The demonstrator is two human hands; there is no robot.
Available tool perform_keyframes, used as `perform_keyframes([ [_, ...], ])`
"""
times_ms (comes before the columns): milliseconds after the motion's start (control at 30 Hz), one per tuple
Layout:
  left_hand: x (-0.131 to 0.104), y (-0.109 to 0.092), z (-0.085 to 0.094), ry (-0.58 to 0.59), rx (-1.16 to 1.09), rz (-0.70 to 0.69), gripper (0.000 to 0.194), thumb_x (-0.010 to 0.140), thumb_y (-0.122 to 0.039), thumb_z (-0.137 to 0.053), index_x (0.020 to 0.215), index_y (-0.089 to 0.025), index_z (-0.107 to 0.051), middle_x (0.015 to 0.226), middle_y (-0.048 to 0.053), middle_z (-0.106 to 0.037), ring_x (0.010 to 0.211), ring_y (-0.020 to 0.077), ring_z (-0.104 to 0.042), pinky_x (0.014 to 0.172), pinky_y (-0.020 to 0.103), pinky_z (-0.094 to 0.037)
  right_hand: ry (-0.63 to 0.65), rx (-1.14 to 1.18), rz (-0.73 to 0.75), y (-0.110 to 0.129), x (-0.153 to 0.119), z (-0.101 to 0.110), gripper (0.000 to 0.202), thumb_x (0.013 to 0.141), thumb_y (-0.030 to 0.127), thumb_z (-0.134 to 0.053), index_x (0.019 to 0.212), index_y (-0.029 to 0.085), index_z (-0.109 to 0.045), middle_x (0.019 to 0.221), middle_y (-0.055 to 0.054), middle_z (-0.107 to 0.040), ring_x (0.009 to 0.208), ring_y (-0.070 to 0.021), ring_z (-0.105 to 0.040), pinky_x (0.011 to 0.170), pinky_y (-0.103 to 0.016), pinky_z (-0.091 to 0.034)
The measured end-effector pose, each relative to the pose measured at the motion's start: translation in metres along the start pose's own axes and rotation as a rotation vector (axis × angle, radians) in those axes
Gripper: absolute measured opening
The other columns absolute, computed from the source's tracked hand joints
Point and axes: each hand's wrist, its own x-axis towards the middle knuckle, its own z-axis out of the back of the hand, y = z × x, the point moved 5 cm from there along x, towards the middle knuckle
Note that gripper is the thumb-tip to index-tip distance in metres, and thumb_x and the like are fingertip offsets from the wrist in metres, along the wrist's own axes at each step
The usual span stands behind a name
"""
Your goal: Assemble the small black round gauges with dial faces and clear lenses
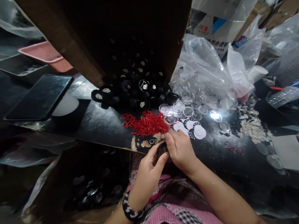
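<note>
Pink striped clothing (161,214) sits closest on my feed; past it, the left hand (146,174) has its grip closed round the left side of a dark round piece (163,150), right hand (181,151) gripping the right. So it's sandwiched, neither hand nearer; can't make out its axis, tbh.

From the wearer's head, the camera faces forward and down — left hand (146,174) and right hand (181,151) near, table (100,126) beyond.

dark round piece (163,149): mostly covered | right forearm (221,189): cut by bottom edge | dial lettering (192,134): unreadably small
</note>
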Motion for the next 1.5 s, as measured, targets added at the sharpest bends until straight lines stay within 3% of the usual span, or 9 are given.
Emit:
perform_keyframes([
  [67, -0.01, 0.02, 0.02, 0.047, 0.077, 0.066, 0.038, 0.088, -0.042, -0.057, 0.123, -0.027, -0.06, 0.128, 0.003, -0.064, 0.119, 0.0221, -0.058, 0.101, 0.031, -0.047, 0.122, 0.069, 0.02, -0.003, -0.001, -0.004, 0.041, 0.101, 0.036, -0.034, 0.07, 0.018, -0.054, 0.065, -0.001, -0.058, 0.065, -0.014, -0.051, 0.068, -0.027, -0.034],
  [167, -0.033, 0.07, 0.081, 0.109, 0.306, 0.17, 0.043, 0.086, -0.046, -0.057, 0.125, -0.028, -0.059, 0.131, 0.004, -0.062, 0.125, 0.0283, -0.053, 0.109, 0.044, -0.039, 0.267, 0.12, -0.027, -0.012, -0.005, -0.003, 0.033, 0.099, 0.038, -0.042, 0.082, 0.018, -0.062, 0.077, -0.002, -0.065, 0.075, -0.0144, -0.057, 0.071, -0.026, -0.037],
  [233, -0.042, 0.098, 0.138, -0.059, 0.541, 0.248, 0.048, 0.081, -0.051, -0.058, 0.12, -0.023, -0.061, 0.123, 0.011, -0.065, 0.12, 0.0363, -0.055, 0.108, 0.056, -0.035, 0.276, 0.102, -0.103, -0.019, -0.009, 0.003, 0.025, 0.098, 0.034, -0.045, 0.09, 0.018, -0.064, 0.086, -0.003, -0.067, 0.078, -0.0148, -0.059, 0.072, -0.026, -0.038],
  [333, -0.04, 0.08, 0.191, -0.31, 0.786, 0.029, 0.046, 0.081, -0.051, -0.056, 0.114, -0.02, -0.063, 0.127, 0.015, -0.062, 0.123, 0.0376, -0.052, 0.107, 0.057, -0.034, 0.342, 0.125, -0.112, -0.014, -0.013, 0.002, 0.02, 0.095, 0.029, -0.049, 0.09, 0.018, -0.064, 0.088, -0.003, -0.069, 0.079, -0.0153, -0.06, 0.074, -0.027, -0.039],
  [467, 0.002, -0.006, 0.185, -0.452, 0.827, -0.343, 0.035, 0.092, -0.04, -0.045, 0.12, -0.023, -0.057, 0.116, 0.009, -0.067, 0.108, 0.0247, -0.063, 0.097, 0.041, -0.047, 0.441, 0.177, -0.073, 0.005, -0.012, -0.009, 0.02, 0.095, 0.028, -0.048, 0.086, 0.019, -0.063, 0.088, -0.003, -0.069, 0.081, -0.0163, -0.061, 0.073, -0.027, -0.04],
  [633, 0.109, -0.074, 0.183, -0.598, 0.963, -0.441, 0.05, 0.088, -0.038, -0.052, 0.131, -0.014, -0.05, 0.132, 0.015, -0.057, 0.125, 0.027, -0.05, 0.108, 0.04, -0.036, 0.49, 0.169, -0.091, 0.009, -0.013, -0.011, 0.022, 0.095, 0.029, -0.046, 0.085, 0.02, -0.063, 0.09, -0.003, -0.069, 0.083, -0.0176, -0.06, 0.075, -0.029, -0.04],
  [733, 0.152, -0.08, 0.183, -0.599, 1.018, -0.425, 0.053, 0.085, -0.038, -0.056, 0.132, -0.013, -0.051, 0.132, 0.015, -0.057, 0.127, 0.0304, -0.046, 0.111, 0.044, -0.029, 0.502, 0.15, -0.123, 0.005, -0.017, -0.012, 0.023, 0.096, 0.029, -0.045, 0.085, 0.019, -0.063, 0.088, -0.002, -0.069, 0.082, -0.0176, -0.06, 0.075, -0.03, -0.039],
  [833, 0.166, -0.079, 0.178, -0.635, 1.06, -0.372, 0.053, 0.085, -0.038, -0.057, 0.132, -0.014, -0.052, 0.127, 0.018, -0.059, 0.127, 0.0364, -0.043, 0.108, 0.052, -0.029, 0.503, 0.127, -0.135, 0.002, -0.018, -0.014, 0.021, 0.095, 0.027, -0.046, 0.085, 0.019, -0.063, 0.088, -0.002, -0.07, 0.082, -0.0178, -0.06, 0.076, -0.031, -0.038],
  [1500, 0.161, -0.085, 0.153, -0.533, 1.026, -0.441, 0.056, 0.075, -0.029, -0.068, 0.127, -0.013, -0.053, 0.122, 0.017, -0.061, 0.118, 0.0371, -0.053, 0.103, 0.051, -0.039, 0.442, 0.202, -0.151, -0.006, -0.019, -0.005, 0.021, 0.095, 0.028, -0.047, 0.086, 0.02, -0.065, 0.089, -0.003, -0.07, 0.082, -0.0182, -0.061, 0.075, -0.031, -0.042],
])
